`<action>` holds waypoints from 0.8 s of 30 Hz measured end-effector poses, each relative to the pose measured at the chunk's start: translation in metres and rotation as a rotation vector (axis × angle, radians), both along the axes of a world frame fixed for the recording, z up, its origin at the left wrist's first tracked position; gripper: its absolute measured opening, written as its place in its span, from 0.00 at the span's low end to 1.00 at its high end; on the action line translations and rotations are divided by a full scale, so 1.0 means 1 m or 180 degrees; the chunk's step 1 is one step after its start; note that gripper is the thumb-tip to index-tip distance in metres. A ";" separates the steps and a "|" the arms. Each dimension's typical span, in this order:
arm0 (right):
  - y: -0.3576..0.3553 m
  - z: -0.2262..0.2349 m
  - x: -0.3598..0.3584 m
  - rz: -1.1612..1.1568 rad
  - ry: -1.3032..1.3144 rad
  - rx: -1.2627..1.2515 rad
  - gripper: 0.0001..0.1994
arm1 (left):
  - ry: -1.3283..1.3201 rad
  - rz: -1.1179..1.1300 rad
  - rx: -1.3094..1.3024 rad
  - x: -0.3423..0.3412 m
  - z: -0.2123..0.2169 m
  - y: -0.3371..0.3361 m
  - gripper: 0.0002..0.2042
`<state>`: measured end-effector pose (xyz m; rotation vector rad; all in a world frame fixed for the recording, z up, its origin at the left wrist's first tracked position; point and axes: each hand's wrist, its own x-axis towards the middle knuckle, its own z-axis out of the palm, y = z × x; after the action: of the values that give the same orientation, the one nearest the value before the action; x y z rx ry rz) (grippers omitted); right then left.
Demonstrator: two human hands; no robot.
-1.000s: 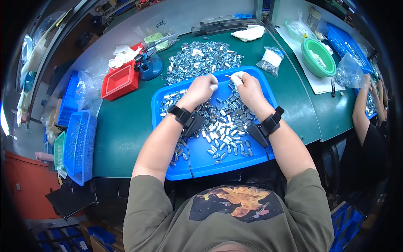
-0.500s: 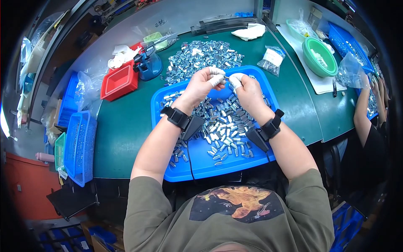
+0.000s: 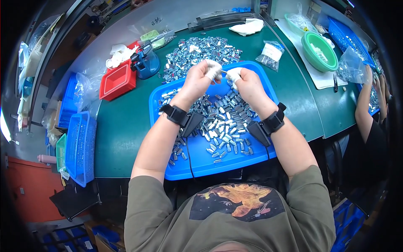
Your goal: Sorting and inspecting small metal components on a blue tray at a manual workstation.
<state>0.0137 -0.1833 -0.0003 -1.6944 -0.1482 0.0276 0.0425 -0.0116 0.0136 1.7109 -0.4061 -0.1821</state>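
Over the far part of a blue tray [image 3: 189,171], my left hand [image 3: 200,77] and my right hand [image 3: 247,84] face each other, fingertips wrapped in white covers. Both hands are closed in a pinch. A small thin piece shows between the fingertips, too small to name. Loose silvery metal pieces [image 3: 224,126], short and block-like, lie scattered in the tray below my hands. Beyond the tray, a heap of similar metal pieces [image 3: 201,52] rests on the green table [image 3: 121,138]. Black straps with dark boxes sit on both wrists, cables hanging down.
Left of the tray are a red bin [image 3: 118,80], a blue tape dispenser-like device [image 3: 147,63] and a blue basket [image 3: 79,147]. To the right lie a bagged lot of parts [image 3: 270,54] and a green bowl [image 3: 319,51]. Another person's arm [image 3: 364,105] works at the far right.
My hands have shifted slightly away from me, and the gap between the fingertips looks a little wider. The whole view has moved slightly.
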 end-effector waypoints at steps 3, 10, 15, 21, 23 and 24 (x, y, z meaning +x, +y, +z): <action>-0.003 -0.002 0.002 -0.0375 -0.0525 -0.0677 0.09 | -0.0129 0.0671 -0.0443 0.020 -0.003 0.027 0.07; -0.004 -0.007 0.007 -0.0591 -0.0591 -0.1079 0.10 | -0.2327 0.1634 0.1980 0.012 -0.007 0.037 0.10; -0.002 -0.015 0.010 -0.0543 -0.0760 -0.1089 0.11 | -0.1251 -0.0634 0.2538 -0.008 -0.009 0.008 0.10; -0.002 -0.010 0.005 -0.0410 -0.0684 -0.1001 0.10 | -0.0279 -0.0003 0.1183 -0.002 -0.009 0.013 0.09; -0.001 -0.010 0.004 -0.0336 -0.0729 -0.1018 0.10 | 0.0001 -0.0194 0.0456 -0.003 -0.006 0.010 0.08; -0.001 -0.010 0.004 -0.0293 -0.0752 -0.1026 0.10 | 0.0142 -0.0282 0.0092 -0.004 -0.003 0.009 0.08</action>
<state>0.0173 -0.1841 -0.0107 -2.0220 -0.2528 -0.2292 0.0383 -0.0031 0.0105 1.7153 -0.4485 -0.2914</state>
